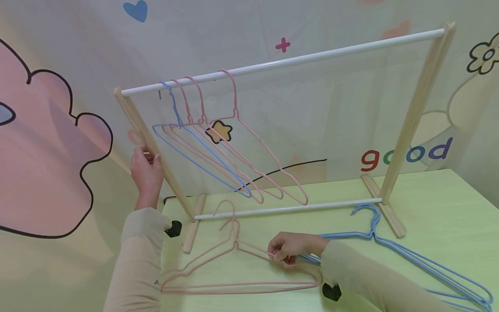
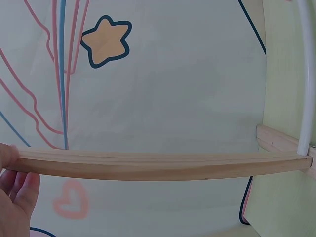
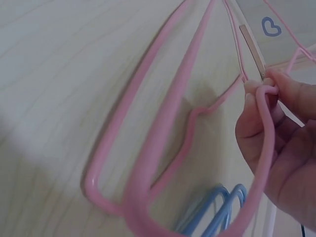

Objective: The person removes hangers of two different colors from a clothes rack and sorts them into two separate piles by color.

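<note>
On the left, my left hand (image 1: pixel 147 175) holds the wooden side post (image 1: pixel 138 125) of a rack, thumb on one side and fingers on the other in the left wrist view. My right hand (image 1: pixel 298 245) pinches the right shoulder of a pink hanger (image 3: pixel 165 106), just above the table. A second pink hanger (image 3: pixel 116 123) lies against the table beneath it. Both hooks point toward the rack's left. From the white top rail (image 1: pixel 292 65) hang one blue hanger (image 1: pixel 202 141) and three pink hangers (image 1: pixel 269 154), bunched in its left half.
Several blue hangers (image 1: pixel 425 260) lie stacked on the pale green table (image 1: pixel 436 190) at the right, partly under my right forearm. The rack's feet (image 1: pixel 391 219) and white lower bar (image 1: pixel 331 205) stand behind the pink hangers. A patterned cloth (image 1: pixel 331 108) covers the back.
</note>
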`<state>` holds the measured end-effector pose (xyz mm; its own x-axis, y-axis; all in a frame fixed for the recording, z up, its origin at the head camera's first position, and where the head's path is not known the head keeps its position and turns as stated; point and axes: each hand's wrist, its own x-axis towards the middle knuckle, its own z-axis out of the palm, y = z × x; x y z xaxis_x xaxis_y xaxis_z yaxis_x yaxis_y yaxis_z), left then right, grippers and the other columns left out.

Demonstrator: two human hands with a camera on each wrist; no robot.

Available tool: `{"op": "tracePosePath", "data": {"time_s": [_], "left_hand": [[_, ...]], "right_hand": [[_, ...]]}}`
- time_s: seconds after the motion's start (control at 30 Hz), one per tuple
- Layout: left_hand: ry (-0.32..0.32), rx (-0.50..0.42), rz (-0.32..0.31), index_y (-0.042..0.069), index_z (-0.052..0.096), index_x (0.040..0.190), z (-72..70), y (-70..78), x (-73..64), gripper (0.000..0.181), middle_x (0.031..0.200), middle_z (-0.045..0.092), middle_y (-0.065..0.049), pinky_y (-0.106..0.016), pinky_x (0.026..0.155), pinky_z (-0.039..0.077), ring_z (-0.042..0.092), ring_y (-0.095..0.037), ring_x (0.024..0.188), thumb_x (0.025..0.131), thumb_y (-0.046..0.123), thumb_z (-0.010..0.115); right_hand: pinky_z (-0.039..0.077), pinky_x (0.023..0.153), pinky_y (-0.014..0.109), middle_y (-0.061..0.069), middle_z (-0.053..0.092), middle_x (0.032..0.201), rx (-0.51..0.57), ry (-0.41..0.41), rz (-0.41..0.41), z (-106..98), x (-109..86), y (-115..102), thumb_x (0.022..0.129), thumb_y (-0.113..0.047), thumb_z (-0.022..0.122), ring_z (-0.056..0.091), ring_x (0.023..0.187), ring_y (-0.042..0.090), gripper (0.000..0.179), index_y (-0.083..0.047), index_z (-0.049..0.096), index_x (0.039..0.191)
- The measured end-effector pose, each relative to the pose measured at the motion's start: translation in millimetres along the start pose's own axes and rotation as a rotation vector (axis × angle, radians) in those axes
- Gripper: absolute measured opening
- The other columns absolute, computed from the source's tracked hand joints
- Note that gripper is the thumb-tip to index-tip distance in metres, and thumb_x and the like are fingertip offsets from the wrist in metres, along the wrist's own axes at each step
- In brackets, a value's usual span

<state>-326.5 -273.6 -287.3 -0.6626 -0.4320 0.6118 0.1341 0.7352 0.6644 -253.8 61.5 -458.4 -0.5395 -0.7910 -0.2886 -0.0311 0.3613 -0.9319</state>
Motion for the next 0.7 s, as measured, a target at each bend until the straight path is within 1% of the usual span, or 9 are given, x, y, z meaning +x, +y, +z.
{"op": "tracePosePath", "data": {"time_s": [0.13, 0.27, 0.4, 0.5, 0.7], "left_hand": [[-0.001, -0.006, -0.001, -0.002, 0.046, 0.105, -0.1, 0.7, 0.4, 0.023, 0.096, 0.053, -0.02, -0.039, 0.083, 0.041, 0.054, -0.031, 0.089, 0.085, 0.007, 0.052], [-0.008, -0.009, -0.011, -0.001, 0.046, 0.105, -0.2, 1.6, 0.2, 0.023, 0.097, 0.053, -0.02, -0.038, 0.083, 0.042, 0.054, -0.031, 0.09, 0.085, 0.007, 0.052], [-0.004, -0.011, -0.011, -0.001, 0.047, 0.105, -0.2, 1.3, 0.0, 0.023, 0.096, 0.053, -0.02, -0.038, 0.083, 0.042, 0.055, -0.031, 0.09, 0.084, 0.007, 0.053], [0.003, -0.014, -0.001, -0.002, 0.047, 0.105, 0.1, 0.7, 0.0, 0.023, 0.095, 0.054, -0.02, -0.039, 0.083, 0.042, 0.055, -0.031, 0.089, 0.084, 0.007, 0.053], [0.009, -0.013, 0.003, -0.002, 0.047, 0.105, 0.4, 0.3, 0.0, 0.023, 0.094, 0.054, -0.02, -0.04, 0.082, 0.041, 0.054, -0.032, 0.088, 0.085, 0.007, 0.052]], "right_hand": [[0.03, 0.038, 0.018, 0.001, 0.044, 0.054, 0.012, -0.006, 0.006, 3.1, 4.1, 2.2, 0.085, 0.002, 0.046, 0.037, 0.04, 0.01, 0.015, 0.016, 0.051, 0.092], [0.031, 0.038, 0.017, 0.0, 0.045, 0.055, 0.035, 0.003, 0.034, 6.5, 8.0, 6.2, 0.085, 0.002, 0.047, 0.038, 0.041, 0.009, 0.016, 0.015, 0.051, 0.092], [0.034, 0.039, 0.016, 0.0, 0.046, 0.056, 0.027, 0.034, 0.064, 10.3, 11.4, 11.5, 0.083, 0.002, 0.049, 0.04, 0.042, 0.008, 0.013, 0.013, 0.053, 0.089], [0.035, 0.039, 0.015, 0.0, 0.047, 0.055, 0.007, 0.074, 0.078, 12.6, 13.4, 14.1, 0.081, 0.004, 0.05, 0.042, 0.041, 0.008, 0.009, 0.01, 0.056, 0.084], [0.034, 0.037, 0.015, 0.001, 0.048, 0.05, -0.046, 0.147, 0.089, 15.4, 17.1, 15.5, 0.077, 0.008, 0.053, 0.04, 0.038, 0.007, 0.006, 0.007, 0.059, 0.075]]}}
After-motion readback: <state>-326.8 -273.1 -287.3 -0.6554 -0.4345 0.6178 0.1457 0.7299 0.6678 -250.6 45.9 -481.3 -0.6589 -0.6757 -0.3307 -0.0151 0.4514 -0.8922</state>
